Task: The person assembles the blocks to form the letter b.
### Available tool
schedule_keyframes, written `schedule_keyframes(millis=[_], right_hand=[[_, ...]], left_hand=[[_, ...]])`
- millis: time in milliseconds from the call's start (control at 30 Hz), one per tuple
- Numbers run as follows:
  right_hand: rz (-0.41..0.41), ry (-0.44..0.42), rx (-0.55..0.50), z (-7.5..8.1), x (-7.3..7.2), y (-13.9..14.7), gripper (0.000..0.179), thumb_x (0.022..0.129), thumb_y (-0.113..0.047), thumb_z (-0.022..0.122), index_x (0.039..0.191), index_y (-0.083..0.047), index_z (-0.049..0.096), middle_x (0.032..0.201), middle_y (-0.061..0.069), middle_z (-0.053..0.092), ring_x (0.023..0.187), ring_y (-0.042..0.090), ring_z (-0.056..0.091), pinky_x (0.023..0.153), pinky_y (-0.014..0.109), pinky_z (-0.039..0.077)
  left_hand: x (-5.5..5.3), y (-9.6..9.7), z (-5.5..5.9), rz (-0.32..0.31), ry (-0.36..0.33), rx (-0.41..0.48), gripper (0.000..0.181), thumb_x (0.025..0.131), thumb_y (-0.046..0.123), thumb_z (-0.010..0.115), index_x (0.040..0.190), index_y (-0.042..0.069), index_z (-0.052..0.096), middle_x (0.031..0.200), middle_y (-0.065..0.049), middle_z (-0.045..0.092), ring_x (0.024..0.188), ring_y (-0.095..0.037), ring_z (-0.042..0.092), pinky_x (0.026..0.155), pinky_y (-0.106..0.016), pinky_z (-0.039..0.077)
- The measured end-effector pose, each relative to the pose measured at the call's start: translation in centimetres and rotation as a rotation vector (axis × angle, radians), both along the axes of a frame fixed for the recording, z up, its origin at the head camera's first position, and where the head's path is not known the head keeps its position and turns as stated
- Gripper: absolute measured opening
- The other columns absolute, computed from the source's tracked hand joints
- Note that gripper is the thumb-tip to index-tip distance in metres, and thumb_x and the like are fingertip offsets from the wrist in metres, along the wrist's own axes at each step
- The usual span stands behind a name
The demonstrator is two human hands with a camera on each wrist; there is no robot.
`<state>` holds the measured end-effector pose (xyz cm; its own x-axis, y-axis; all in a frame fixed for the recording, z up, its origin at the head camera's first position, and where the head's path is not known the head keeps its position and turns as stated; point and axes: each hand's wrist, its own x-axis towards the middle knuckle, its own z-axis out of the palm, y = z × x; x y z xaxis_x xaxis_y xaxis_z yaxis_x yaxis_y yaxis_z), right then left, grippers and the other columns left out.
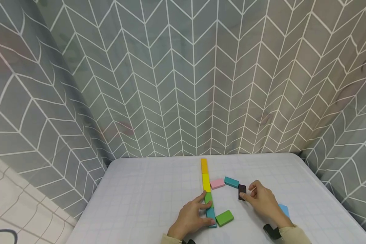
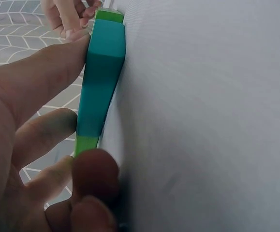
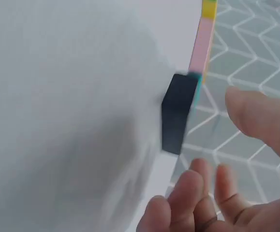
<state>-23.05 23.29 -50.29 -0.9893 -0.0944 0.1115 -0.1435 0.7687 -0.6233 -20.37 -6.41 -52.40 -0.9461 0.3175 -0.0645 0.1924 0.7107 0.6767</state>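
Four-colour straight row on the white table: an orange block (image 1: 204, 166) farthest, then a yellow block (image 1: 206, 183), a green block (image 1: 208, 196) and a teal block (image 1: 210, 213) nearest. My left hand (image 1: 191, 216) rests along the near part of this row, thumb at the teal block, spread fingers by the green one. From the yellow block a pink block (image 1: 217, 183), a second teal block (image 1: 231, 182) and a black block (image 1: 242, 189) curve out rightward. Beside the black block is my right hand (image 1: 262, 200); the right wrist view shows a gap between its fingers and that block.
A loose green block (image 1: 224, 218) lies right of the near teal one. Partly hidden behind the right forearm is a light blue block (image 1: 284, 210). Patterned grey curtains (image 1: 183, 84) hang along the table's back and sides.
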Motion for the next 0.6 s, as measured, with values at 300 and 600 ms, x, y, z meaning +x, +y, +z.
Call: schedule_keyframes(millis=[300,600], right_hand=[[0.089,-0.064,-0.010,-0.9,-0.6,1.6,0.067,0.096,-0.039,0.078,0.145,-0.001,0.053,0.097,0.001,0.067,0.072,0.007,0.054,0.064,0.025,0.044],[0.173,-0.035,-0.019,-1.3,-0.8,2.2,0.058,0.097,-0.030,0.078,0.143,-0.002,0.057,0.096,0.000,0.064,0.066,0.003,0.048,0.059,0.022,0.041]], left_hand=[[0.3,-0.1,0.0,-0.006,0.011,0.009,0.063,0.076,0.045,0.095,0.133,0.026,0.075,0.167,0.003,0.047,0.144,-0.039,0.055,0.110,-0.066,0.049],[0.1,0.1,-0.1,0.001,0.006,0.017,0.063,0.075,0.044,0.096,0.132,0.025,0.075,0.167,0.002,0.046,0.146,-0.038,0.054,0.111,-0.066,0.048]])
